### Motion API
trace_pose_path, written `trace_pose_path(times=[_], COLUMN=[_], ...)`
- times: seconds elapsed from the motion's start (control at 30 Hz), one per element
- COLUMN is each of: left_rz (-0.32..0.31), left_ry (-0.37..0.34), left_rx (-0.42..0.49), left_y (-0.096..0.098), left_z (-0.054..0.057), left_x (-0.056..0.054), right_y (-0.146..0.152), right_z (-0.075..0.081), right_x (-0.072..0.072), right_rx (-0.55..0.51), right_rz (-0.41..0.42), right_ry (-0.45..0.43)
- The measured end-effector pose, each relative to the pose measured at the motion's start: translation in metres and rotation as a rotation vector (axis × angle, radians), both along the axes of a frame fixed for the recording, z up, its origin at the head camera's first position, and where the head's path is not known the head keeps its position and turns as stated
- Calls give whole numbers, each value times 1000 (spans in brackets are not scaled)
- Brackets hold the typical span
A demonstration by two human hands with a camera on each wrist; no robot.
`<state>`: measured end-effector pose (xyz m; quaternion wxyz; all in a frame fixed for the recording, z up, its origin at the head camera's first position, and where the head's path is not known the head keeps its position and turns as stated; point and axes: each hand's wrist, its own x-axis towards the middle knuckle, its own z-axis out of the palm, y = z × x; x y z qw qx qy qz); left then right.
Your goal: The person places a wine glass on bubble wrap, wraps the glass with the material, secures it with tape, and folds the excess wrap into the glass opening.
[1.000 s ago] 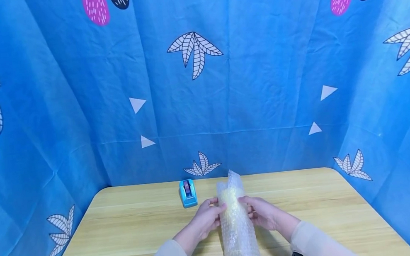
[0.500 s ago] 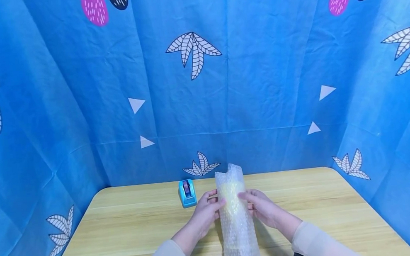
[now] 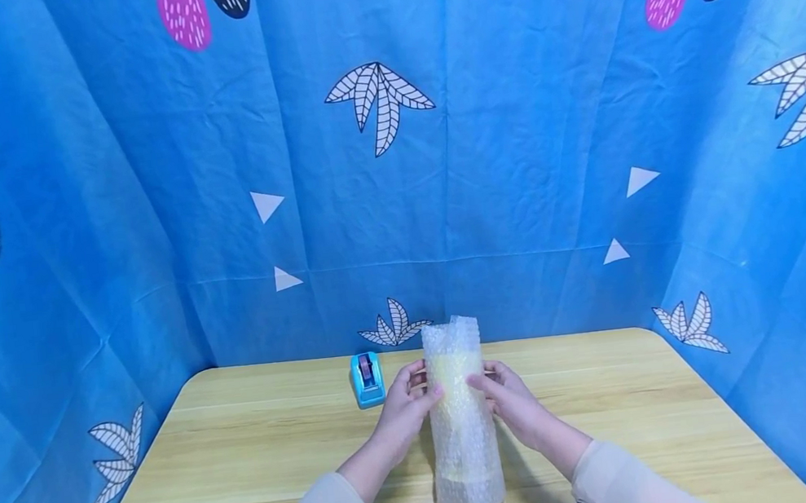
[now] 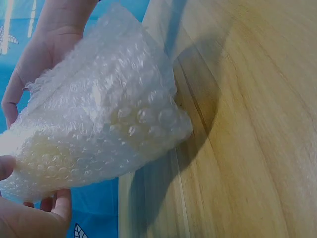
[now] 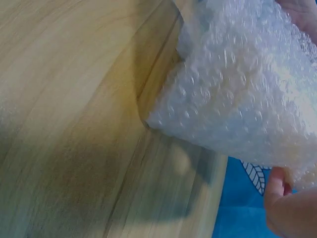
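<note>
A long bundle of clear bubble wrap (image 3: 464,442) lies between the two hands in the head view. Something pale yellow shows through the wrap, its shape blurred by the bubbles. My left hand (image 3: 403,412) holds the bundle's left side, thumb on top and fingers reaching round the edge. On the opposite side, my right hand (image 3: 518,405) grips it the same way. Seen from the left wrist, the near end of the bubble wrap (image 4: 114,104) flares loose and flattened close over the wood. The right wrist view shows that loose end of wrap (image 5: 228,94) too.
A blue tape dispenser (image 3: 368,382) with a roll of tape stands left of the bundle, toward the back of the wooden table (image 3: 262,455). Behind the table's far edge hangs a blue patterned curtain (image 3: 515,190), which also encloses both sides.
Both hands have slid slightly forward with the bundle. Its far end now reaches higher in the head view, and its near end has come fully into sight.
</note>
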<state>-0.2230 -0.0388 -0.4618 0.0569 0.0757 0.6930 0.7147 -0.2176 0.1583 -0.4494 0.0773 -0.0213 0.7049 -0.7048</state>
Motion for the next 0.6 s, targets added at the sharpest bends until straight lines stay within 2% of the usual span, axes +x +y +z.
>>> trace_pose_path(times=[0.17, 0.6], left_rz=[-5, -7], left_ry=[31, 85], left_rx=[13, 80], left_y=[0, 1], left_z=[-1, 1], left_x=[-1, 0], right_y=[-3, -8], right_z=[-2, -3], right_x=[1, 4], right_rx=[-16, -39], right_rz=[-38, -63], right_ry=[49, 123])
